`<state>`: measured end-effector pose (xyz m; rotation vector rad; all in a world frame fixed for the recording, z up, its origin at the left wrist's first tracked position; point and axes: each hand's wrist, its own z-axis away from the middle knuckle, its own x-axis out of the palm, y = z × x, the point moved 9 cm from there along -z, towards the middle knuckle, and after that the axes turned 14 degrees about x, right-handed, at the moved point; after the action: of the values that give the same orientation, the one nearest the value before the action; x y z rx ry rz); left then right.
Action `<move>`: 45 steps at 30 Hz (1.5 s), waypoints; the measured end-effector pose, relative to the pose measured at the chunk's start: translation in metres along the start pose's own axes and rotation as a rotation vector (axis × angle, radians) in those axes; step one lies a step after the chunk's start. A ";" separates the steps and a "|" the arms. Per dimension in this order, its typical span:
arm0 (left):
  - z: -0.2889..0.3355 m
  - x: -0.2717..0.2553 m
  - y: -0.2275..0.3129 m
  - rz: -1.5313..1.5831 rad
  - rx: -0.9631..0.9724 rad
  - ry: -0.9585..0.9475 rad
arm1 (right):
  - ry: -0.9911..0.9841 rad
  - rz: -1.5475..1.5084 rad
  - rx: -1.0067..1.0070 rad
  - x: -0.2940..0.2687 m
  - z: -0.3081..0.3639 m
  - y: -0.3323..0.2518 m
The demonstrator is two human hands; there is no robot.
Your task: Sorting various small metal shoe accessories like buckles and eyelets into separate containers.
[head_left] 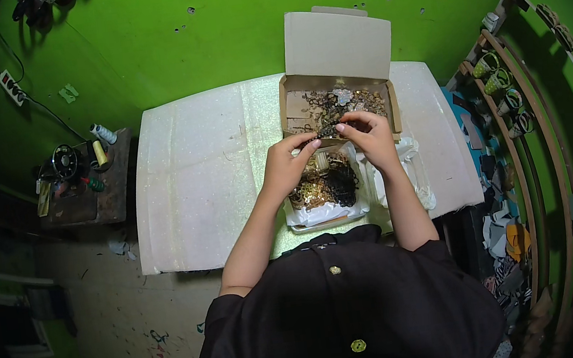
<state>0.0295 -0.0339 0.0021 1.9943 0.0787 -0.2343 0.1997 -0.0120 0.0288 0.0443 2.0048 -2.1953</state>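
Between the fingertips of both hands is a small dark, beaded-looking strip, perhaps a piece of trim or chain. My left hand pinches its left end, and my right hand pinches the other. Just beyond them stands an open cardboard box with its lid up. Inside lie many small metal-looking pieces, too small to name. Below my hands sits a shallow container lined with white plastic. It holds gold pieces and a heap of black ones, partly hidden by my left hand.
A white, glittery-covered table carries both containers. Crumpled white plastic lies beside my right forearm. To the left, a dark wooden stand bears a sewing machine wheel and thread spools. A wooden rack with sandals stands right.
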 end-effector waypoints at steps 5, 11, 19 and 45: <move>0.000 0.004 0.005 -0.079 -0.010 -0.073 | 0.011 -0.010 -0.007 -0.009 -0.001 0.012; 0.004 0.006 0.003 -0.080 -0.002 -0.083 | 0.033 -0.101 -0.031 -0.014 0.005 -0.001; 0.007 0.003 0.001 -0.114 -0.020 -0.080 | -0.006 -0.182 -0.068 -0.016 0.005 0.002; 0.006 -0.025 0.022 -0.415 0.172 -0.059 | -0.032 1.167 -0.007 0.038 -0.012 0.095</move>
<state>0.0081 -0.0473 0.0248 2.1250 0.4506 -0.5821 0.1746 -0.0119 -0.0707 0.9038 1.3471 -1.3763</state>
